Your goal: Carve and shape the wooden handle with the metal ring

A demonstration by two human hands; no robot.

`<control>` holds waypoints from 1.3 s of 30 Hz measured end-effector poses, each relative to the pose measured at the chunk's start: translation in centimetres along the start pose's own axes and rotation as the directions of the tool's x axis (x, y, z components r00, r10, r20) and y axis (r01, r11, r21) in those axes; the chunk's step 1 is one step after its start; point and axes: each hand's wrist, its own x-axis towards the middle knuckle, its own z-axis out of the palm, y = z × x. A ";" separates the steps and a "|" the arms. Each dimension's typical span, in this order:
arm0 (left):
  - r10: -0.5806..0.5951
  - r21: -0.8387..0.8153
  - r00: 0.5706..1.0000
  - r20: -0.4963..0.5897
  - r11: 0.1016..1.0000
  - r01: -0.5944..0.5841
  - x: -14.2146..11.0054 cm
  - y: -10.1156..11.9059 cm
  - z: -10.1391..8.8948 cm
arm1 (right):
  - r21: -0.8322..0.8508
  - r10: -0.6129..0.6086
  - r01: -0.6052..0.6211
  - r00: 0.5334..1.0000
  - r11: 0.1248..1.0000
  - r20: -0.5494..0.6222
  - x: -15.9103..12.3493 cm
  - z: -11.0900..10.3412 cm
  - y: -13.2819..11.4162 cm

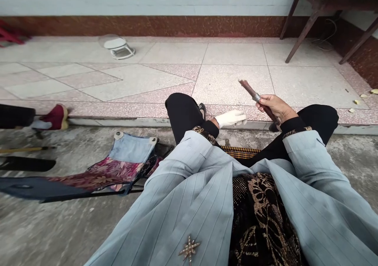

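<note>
My right hand (274, 106) is closed around a brown stick-like piece (248, 88) with a rough, pale far end. A grey band (256, 97) is wrapped round it just beyond my fingers. The piece slants up to the left above the tiled step. My left hand (232, 118), in a white glove, hovers between my knees, left of and below the piece. Its fingers reach to the right, slightly bent, and nothing shows in them. Below it, part of a woven black-and-yellow surface (240, 152) shows between my legs.
A folding chair (132, 149) with patterned cloth stands at my left. Beyond it are another person's red shoe (56, 117) and a yellow stick (26, 149). A small white stool (118, 45) stands near the wall. A wooden table (315, 6) is at the back right. The raised step edge (118, 122) crosses ahead.
</note>
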 end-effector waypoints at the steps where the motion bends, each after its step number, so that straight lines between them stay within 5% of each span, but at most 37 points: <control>1: -0.001 0.002 1.000 0.014 1.000 0.001 -0.1 -0.1 0.3 | 0.029 0.020 -0.018 0.998 0.999 -0.065 0.4 0.0 0.4; 5: -0.018 0.038 1.000 -0.017 0.999 0.018 -0.9 -0.5 0.4 | -0.038 0.101 -0.113 0.966 0.993 -0.236 1.8 0.1 1.7; 8: -0.005 0.067 0.997 -0.074 0.998 0.010 -1.5 -0.6 0.0 | -0.339 0.102 -0.221 0.936 0.915 -0.336 2.5 0.2 2.2; 12: 0.025 0.164 0.999 -0.043 0.986 -0.017 -1.0 -0.7 -0.1 | -0.786 0.009 -0.269 0.948 0.557 -0.318 2.8 0.6 2.4; 16: 0.045 0.212 0.999 -0.009 0.976 -0.042 -0.3 -1.1 0.0 | -0.973 0.078 -0.159 0.986 0.169 -0.148 2.7 2.1 2.4; 20: 0.055 0.232 0.998 -0.002 0.971 -0.053 0.1 -1.7 -0.5 | -0.998 0.233 -0.063 0.971 0.026 -0.055 2.7 3.4 2.5; 23: 0.049 0.227 0.998 -0.049 0.973 -0.037 0.4 -2.1 -1.3 | -0.994 0.296 0.004 0.955 0.107 0.036 2.5 3.2 2.2; 27: 0.023 0.031 0.995 -0.099 0.999 -0.020 0.1 -2.3 -2.0 | -0.779 0.428 0.019 0.827 0.627 0.365 1.4 2.0 0.7; 29: 0.021 -0.072 0.997 -0.079 0.997 -0.026 -0.2 -2.5 -1.6 | -0.571 0.308 -0.003 0.844 0.821 0.438 0.9 1.7 -0.1; 33: 0.010 -0.200 1.000 -0.007 0.980 -0.011 -0.5 -3.5 -0.2 | -0.259 0.056 -0.017 0.988 0.966 0.144 0.7 1.7 -0.4; 36: 0.018 -0.152 0.999 0.033 0.988 -0.012 -0.4 -4.7 0.4 | -0.067 -0.014 0.006 0.994 0.998 -0.111 1.3 1.4 -0.1; 39: 0.111 0.008 0.992 0.057 0.994 -0.111 -0.4 -5.3 0.4 | 0.040 -0.031 0.045 0.952 0.998 -0.304 2.0 0.9 0.2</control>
